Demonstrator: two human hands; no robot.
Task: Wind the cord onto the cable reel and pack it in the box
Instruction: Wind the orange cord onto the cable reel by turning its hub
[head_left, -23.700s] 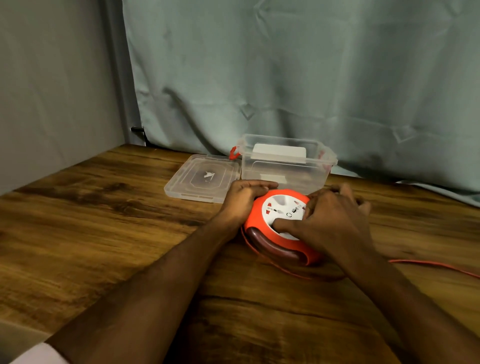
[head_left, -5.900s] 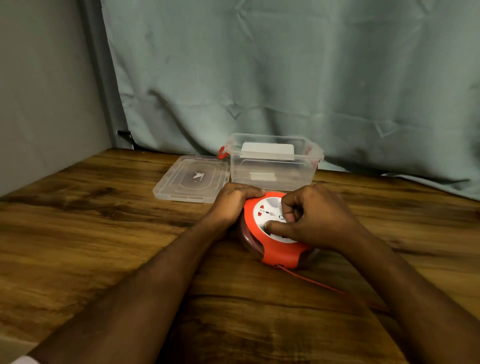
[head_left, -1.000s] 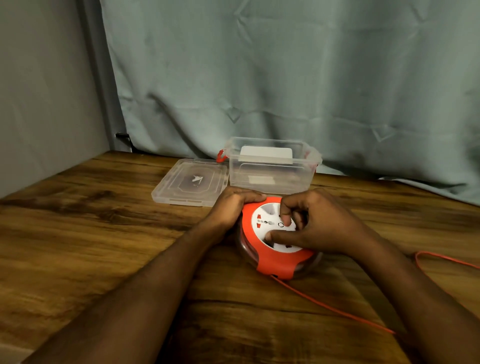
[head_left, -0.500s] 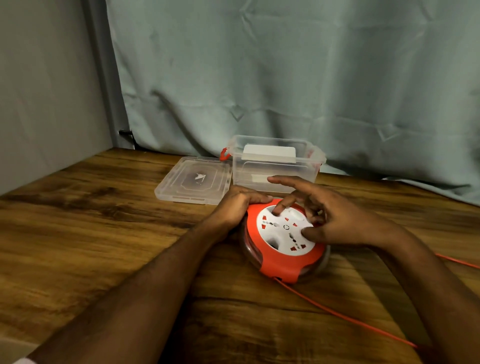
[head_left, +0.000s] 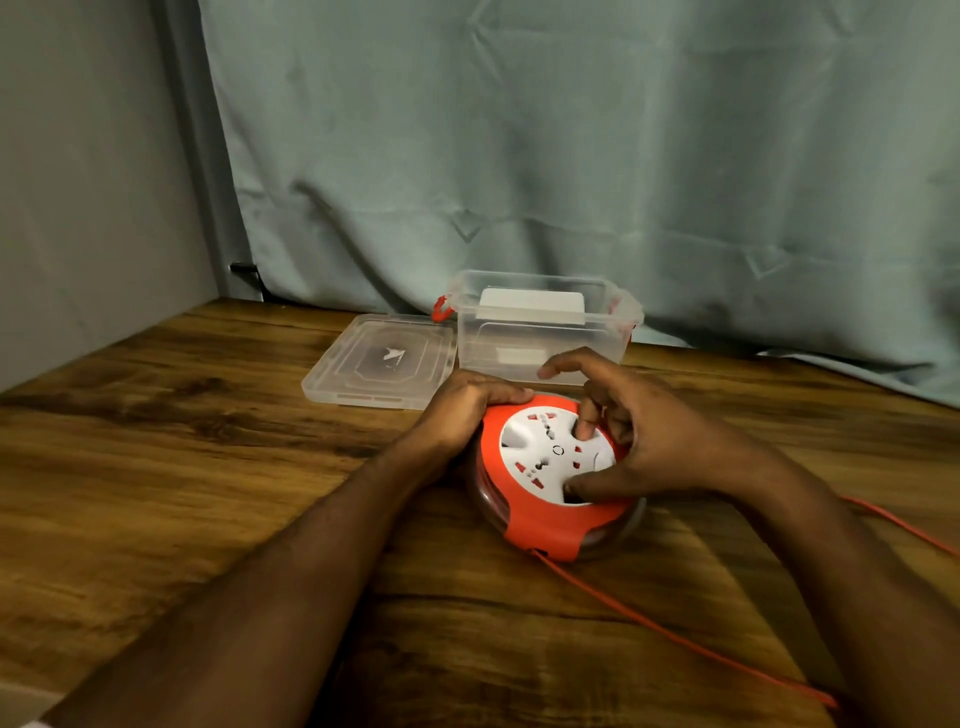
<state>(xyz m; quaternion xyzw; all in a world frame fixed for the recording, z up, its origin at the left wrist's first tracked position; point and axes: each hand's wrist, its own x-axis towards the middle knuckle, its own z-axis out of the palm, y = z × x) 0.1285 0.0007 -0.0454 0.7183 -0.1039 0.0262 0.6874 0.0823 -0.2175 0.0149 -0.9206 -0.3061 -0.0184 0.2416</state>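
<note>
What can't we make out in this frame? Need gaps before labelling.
Head view only:
- Orange cord: far end runs off the right and lower edges, so the length left to wind is unknown.
- Cable reel: right side is hidden under the right hand; left rim under the left hand.
- Clear box: white piece inside is too blurred to identify.

Table (head_left: 156, 467): wood-grain top, dark brown, slight sheen, looks smooth. Cable reel (head_left: 550, 467): orange plastic w/ white plastic socket face, both fairly matt; lower body clear, glossy plastic. Cord (head_left: 649, 621): thin orange, smooth plastic-looking sheath. Box (head_left: 545, 338): clear plastic, glossy, w/ orange plastic clips. Lid (head_left: 382, 361): same clear plastic, smooth, faint shine. Curtain (head_left: 571, 156): grey-green cloth, matt, creased. Wall (head_left: 78, 182): plain grey, matt, smooth.
</note>
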